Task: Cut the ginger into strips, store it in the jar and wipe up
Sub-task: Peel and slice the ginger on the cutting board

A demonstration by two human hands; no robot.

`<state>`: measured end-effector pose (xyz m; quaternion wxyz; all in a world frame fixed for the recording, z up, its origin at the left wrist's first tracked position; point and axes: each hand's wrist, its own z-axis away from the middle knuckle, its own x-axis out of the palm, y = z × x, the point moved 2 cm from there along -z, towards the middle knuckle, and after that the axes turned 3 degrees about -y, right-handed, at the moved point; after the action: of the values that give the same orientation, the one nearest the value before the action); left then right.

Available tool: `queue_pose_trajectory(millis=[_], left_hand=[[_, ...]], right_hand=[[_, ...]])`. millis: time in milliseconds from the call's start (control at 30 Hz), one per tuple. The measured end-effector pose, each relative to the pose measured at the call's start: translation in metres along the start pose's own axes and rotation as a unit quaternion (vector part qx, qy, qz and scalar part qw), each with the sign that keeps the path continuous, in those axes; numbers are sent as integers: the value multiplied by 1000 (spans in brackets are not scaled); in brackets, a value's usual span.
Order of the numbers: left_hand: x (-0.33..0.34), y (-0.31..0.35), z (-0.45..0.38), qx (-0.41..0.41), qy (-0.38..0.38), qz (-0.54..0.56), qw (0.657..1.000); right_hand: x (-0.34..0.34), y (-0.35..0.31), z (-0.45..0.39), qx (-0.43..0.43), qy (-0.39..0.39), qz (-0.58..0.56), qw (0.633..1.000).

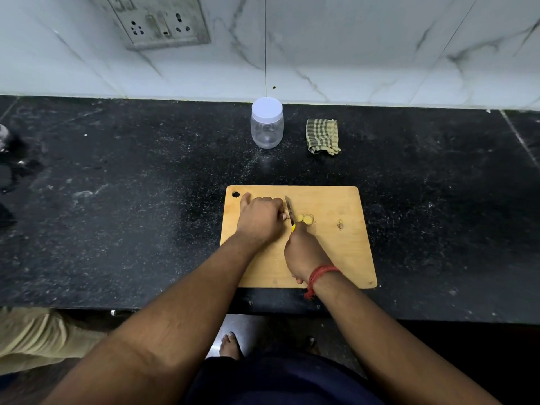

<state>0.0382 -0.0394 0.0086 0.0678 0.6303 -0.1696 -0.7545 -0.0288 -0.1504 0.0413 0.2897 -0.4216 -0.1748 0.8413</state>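
Wooden board (336,252): ginger (305,219) is steadied under the curled left hand (260,217); a knife (289,210) is gripped by the right hand (304,252) for slicing.

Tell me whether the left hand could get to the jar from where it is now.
Probably yes. The jar stands lidded, straight beyond the cutting board, with only bare counter between. But the left hand is curled over the ginger beside the knife, so it would have to let go first.
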Motion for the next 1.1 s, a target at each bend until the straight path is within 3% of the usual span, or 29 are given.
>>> queue_pose_trajectory(millis=[433,700,1100], left_hand=[[2,-6,-2,4,8,-28,1000],[13,-5,5,14,36,-53,998],[7,-4,0,15,30,-29,999]], right_hand=[[-6,-23,-15,40,-26,31,998],[-3,-13,-18,41,-3,4,999],[-10,-28,-28,74,-27,-26,997]])
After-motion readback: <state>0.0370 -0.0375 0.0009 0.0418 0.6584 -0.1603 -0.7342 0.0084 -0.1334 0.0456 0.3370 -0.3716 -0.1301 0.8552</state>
